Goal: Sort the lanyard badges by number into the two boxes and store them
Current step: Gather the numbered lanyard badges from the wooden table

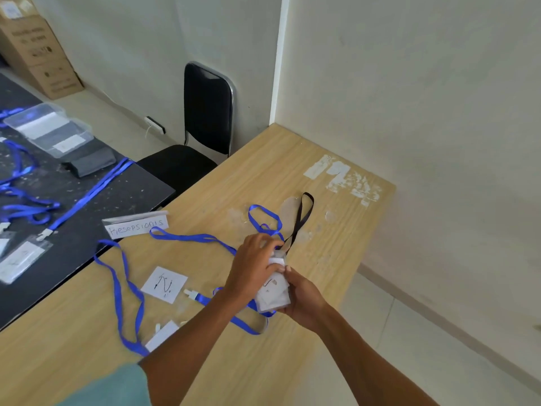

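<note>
1. We take the "Resepsionis" card (137,227) as our landmark. It stands on the wooden table (336,177), right at its edge.
2. Right of the card and nearer to us, both hands are together over the wood, clasping one small bundle of badges (273,293).
3. The left hand (251,268) lies over the top of the bundle, fingers curled at the end where the straps join.
4. The right hand (303,300) cups the bundle from beneath, with the thumb pressed on its face.
5. From the bundle a black lanyard (303,213) runs off to the right of the card and lies looped on the wood. A blue loop (265,218) lies just beside it, closer to the card.
6. Nearer to us than the card we spot a paper slip (164,284) with a scribbled mark. A long blue lanyard (120,291) snakes past it to a white badge (161,335) by the teal sleeve (117,388).
7. Left of the card is the black table (96,206), strewn with more blue lanyards (29,208) and a sleeved badge (22,259).
8. Far behind and left of the card, on that black table, sit the clear boxes (44,124), touching each other.
9. Behind the card, a black chair (207,112) stands by the wall.
</note>
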